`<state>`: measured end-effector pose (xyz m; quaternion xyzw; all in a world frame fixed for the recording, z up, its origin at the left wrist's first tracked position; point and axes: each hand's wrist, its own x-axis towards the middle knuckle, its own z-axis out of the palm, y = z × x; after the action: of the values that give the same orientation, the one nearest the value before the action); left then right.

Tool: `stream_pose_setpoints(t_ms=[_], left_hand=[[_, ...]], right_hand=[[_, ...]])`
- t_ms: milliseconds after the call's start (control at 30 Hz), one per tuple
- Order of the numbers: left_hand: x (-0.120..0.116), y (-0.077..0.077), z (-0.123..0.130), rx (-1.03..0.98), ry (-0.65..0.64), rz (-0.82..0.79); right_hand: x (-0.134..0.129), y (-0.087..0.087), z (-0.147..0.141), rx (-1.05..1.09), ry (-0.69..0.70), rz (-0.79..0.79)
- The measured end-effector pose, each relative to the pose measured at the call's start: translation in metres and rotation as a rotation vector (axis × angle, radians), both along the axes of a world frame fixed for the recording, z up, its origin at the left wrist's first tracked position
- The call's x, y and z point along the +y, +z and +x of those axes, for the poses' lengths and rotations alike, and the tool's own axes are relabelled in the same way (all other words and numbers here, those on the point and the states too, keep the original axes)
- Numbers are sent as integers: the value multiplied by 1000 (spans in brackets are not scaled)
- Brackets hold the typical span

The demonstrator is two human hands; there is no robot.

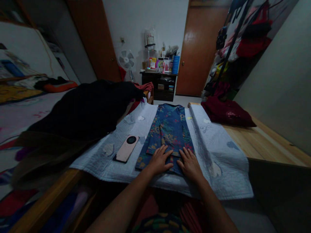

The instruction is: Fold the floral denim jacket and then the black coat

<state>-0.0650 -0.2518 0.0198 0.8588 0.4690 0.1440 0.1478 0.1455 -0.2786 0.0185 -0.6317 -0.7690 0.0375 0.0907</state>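
Note:
A blue floral garment [171, 129], folded into a long narrow shape, lies on a pale quilted cloth [209, 145]. Its dark collar or neckline edge is at the far end. My left hand [160, 160] rests flat on the near end of the garment, fingers spread. Beside it, my right hand [190, 163] also presses flat on the near end, close to the right edge, with its fingers stretched out. To the left of the garment, a pink phone [127, 149] with a round black camera lies face down on the cloth.
A large heap of dark clothes [82, 110] lies on the left. On the wooden board [245, 139] at the right sits a folded maroon garment [227, 111]. Farther back stand a dark shelf [159, 79], a white fan [126, 60] and a brown door [196, 48].

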Motion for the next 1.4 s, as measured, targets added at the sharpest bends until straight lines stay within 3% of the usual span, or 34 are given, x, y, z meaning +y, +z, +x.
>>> stream_pose_setpoints(t_ms=[300,767,867,1000,1167,1400], left_hand=[[0,0,-1,-4,1,14],[-1,2,0,-20,9,4],[-1,1,0,-18,13,9],[-1,1,0,-18,4,8],[-2,3,0,-8,-6,11],[-6,3,2,-7,21,39]], right_hand=[[1,-1,1,-1,-3,12],[-7,-2,30,34,-114,-37],[-3,5,21,58,-143,61],[8,9,-8,189,28,180],[14,0,-34,225,119,100],[13,-1,-35,141,113,11]])
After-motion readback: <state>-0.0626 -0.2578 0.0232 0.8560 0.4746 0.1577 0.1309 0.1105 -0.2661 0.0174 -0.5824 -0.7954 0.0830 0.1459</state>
